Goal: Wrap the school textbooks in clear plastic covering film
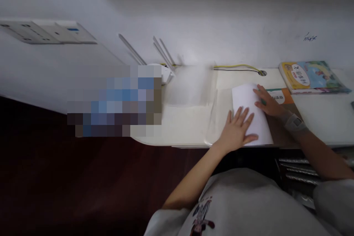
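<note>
A sheet of white paper (250, 99) lies over a book (284, 121) with a brown, green and orange cover near the desk's front edge. My left hand (238, 129) rests flat on the lower part of the paper, fingers spread. On the paper's upper right edge is my right hand (267, 101), its fingers apart, with a band on the wrist. To the left of the paper, a clear plastic cover (221, 118) lies on the desk, partly under the paper.
A translucent sheet (190, 84) is further left, near a white router (166, 73) with antennas. Stacked books (315, 77) sit at the back right. A yellow cable (235, 66) runs along the wall to a desk hole. Part of the left side is pixelated.
</note>
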Tool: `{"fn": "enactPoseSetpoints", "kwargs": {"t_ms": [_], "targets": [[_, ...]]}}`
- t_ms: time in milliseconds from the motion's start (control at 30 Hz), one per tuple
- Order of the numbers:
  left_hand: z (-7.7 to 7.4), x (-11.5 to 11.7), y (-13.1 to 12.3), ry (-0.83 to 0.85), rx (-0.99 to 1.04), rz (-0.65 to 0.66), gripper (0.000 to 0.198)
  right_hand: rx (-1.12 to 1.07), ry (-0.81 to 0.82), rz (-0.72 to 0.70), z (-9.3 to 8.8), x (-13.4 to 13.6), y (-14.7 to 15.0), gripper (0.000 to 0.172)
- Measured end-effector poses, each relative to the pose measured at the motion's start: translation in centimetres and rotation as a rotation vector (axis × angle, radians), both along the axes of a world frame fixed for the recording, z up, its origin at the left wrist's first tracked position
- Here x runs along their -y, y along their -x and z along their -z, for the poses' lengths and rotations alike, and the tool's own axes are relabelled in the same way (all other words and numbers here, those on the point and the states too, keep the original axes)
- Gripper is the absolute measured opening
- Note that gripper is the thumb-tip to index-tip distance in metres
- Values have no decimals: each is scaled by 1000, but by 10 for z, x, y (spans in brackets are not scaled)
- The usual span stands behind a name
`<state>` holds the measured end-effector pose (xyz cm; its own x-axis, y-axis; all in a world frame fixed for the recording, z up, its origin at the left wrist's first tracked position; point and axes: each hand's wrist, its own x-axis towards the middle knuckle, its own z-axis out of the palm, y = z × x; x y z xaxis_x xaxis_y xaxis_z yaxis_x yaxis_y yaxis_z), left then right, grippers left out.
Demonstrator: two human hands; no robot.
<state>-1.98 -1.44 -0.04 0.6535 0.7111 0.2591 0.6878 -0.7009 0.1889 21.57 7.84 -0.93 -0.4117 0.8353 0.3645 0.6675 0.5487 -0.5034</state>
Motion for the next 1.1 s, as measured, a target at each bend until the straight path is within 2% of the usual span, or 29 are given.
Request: {"fn": "enactPoseSetpoints", "kwargs": {"t_ms": [100, 233, 400, 500, 600, 800, 933, 1100], "targets": [[-5, 5, -16, 49, -5, 125, 90, -19, 39, -18, 14, 12, 1, 65], [-8, 4, -24, 77, -25, 206, 91, -37, 30, 77, 26, 12, 8, 65], [-5, -1, -12, 96, -75, 186, 64, -17, -15, 115, 24, 15, 16, 60], [-3, -2, -4, 133, -87, 162, 73, -42, -5, 63, 20, 19, 17, 57], [-3, 3, -2, 130, -77, 200, 86, -42, 3, 19, 18, 19, 15, 58], [-2, 12, -2, 65, -71, 262, 63, -5, -18, 10, 23, 18, 14, 58], [6, 15, 5, 23, -56, 283, 53, 55, -37, -50, 23, 19, 15, 51], [19, 25, 7, -111, 39, 301, 35, 88, -25, -117, 19, 21, 16, 49]]}}
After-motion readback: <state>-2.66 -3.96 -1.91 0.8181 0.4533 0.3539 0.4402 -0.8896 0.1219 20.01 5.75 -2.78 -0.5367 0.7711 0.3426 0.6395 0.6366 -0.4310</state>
